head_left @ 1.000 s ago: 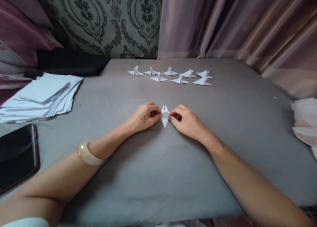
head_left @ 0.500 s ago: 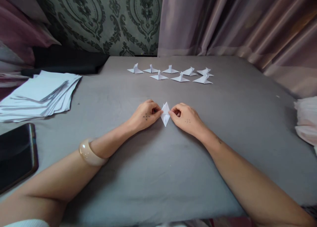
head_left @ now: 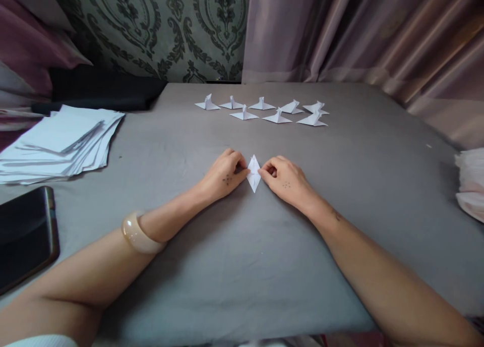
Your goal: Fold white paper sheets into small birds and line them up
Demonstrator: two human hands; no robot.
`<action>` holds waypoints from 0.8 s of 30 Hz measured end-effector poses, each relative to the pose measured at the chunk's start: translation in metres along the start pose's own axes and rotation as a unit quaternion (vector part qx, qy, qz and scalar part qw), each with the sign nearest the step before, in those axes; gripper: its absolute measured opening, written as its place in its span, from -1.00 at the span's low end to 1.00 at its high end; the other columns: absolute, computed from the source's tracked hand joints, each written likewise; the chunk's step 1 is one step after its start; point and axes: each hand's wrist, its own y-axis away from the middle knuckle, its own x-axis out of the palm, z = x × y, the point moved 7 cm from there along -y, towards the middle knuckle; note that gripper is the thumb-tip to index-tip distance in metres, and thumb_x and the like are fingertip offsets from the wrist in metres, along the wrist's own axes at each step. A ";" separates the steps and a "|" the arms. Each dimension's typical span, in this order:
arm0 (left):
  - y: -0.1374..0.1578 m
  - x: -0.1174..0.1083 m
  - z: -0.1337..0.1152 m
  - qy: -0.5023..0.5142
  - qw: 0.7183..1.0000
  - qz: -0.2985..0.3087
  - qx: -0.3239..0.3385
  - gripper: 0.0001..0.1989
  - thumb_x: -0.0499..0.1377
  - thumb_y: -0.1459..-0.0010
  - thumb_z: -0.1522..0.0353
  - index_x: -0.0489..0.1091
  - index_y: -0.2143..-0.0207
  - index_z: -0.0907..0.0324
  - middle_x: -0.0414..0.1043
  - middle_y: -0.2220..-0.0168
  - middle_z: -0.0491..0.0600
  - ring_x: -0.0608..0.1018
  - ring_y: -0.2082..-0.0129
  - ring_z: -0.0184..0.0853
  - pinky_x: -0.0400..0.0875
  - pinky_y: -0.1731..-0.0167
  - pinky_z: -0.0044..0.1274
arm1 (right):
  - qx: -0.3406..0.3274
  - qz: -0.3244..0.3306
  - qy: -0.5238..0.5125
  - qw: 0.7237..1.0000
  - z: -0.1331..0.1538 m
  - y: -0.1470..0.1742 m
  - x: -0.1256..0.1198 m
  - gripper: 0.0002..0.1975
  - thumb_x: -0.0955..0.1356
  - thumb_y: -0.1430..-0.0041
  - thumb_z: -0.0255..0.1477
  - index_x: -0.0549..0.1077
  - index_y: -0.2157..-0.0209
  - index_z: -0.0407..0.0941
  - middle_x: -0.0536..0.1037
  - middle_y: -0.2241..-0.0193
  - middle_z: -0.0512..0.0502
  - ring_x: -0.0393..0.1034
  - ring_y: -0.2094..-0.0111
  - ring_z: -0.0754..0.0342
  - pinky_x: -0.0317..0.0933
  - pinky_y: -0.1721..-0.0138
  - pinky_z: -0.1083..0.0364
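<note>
A small diamond of folded white paper is at the middle of the grey-covered table, its points facing away from me and toward me. My left hand pinches its left corner between thumb and forefinger. At the opposite corner, my right hand has the same kind of pinch. Fold lines run across the paper's face. Farther back stand several finished-looking folded paper birds in two loose rows, wings spread.
To the left lies a stack of white paper sheets, with a black cloth behind it. A dark phone rests at the near left. Crumpled pale fabric sits at the right edge. Curtains hang behind the grey tabletop.
The paper's upper flap, which stuck out at the top left, now lies closer to the diamond's outline. Both hands keep their pinch at the corners; the view has shifted slightly.
</note>
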 end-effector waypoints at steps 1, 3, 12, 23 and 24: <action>0.002 0.000 -0.003 -0.012 1.000 -0.006 0.019 -0.93 0.14 -0.15 0.40 0.36 0.30 0.21 0.32 0.28 -0.01 0.40 0.30 -0.34 0.32 0.31 -0.51 | -0.004 -0.001 -0.003 1.000 -0.001 0.000 0.000 -0.86 0.32 -0.15 -0.35 0.43 0.43 -0.09 0.45 0.36 -0.04 0.32 0.39 0.11 0.16 0.30 0.09; 0.006 0.001 -0.014 -0.045 0.997 0.001 0.066 -0.89 0.06 -0.21 0.43 0.34 0.22 0.21 0.33 0.22 0.01 0.40 0.23 -0.31 0.33 0.26 -0.50 | -0.017 -0.005 -0.014 1.000 -0.001 0.000 -0.001 -0.90 0.34 -0.15 -0.37 0.43 0.40 -0.10 0.45 0.35 -0.03 0.32 0.39 0.12 0.17 0.30 0.10; 0.023 0.016 -0.046 -0.302 0.935 0.137 0.123 -0.69 -0.08 -0.23 0.54 0.39 0.09 0.27 0.36 0.21 0.10 0.38 0.22 -0.21 0.33 0.34 -0.46 | -0.079 -0.022 -0.057 0.995 0.001 0.008 -0.010 -0.84 0.28 -0.14 -0.52 0.46 0.25 -0.09 0.47 0.36 -0.02 0.31 0.42 0.15 0.19 0.32 0.14; 0.036 0.019 -0.061 -0.358 0.907 0.186 0.118 -0.75 -0.02 -0.10 0.58 0.41 0.23 0.34 0.37 0.27 0.13 0.37 0.21 -0.19 0.37 0.20 -0.42 | -0.159 0.035 0.217 0.963 0.031 0.033 -0.005 -0.63 0.19 -0.28 -0.53 0.46 -0.01 0.00 0.44 0.17 -0.10 0.28 0.21 0.02 0.06 0.38 0.08; 0.036 0.016 -0.061 -0.346 0.913 0.183 0.114 -0.76 -0.02 -0.12 0.57 0.42 0.26 0.34 0.37 0.27 0.13 0.37 0.21 -0.20 0.37 0.20 -0.43 | -0.164 0.032 0.231 0.959 0.032 0.034 -0.005 -0.63 0.18 -0.29 -0.53 0.45 -0.02 0.00 0.44 0.17 -0.10 0.27 0.23 0.02 0.04 0.39 0.07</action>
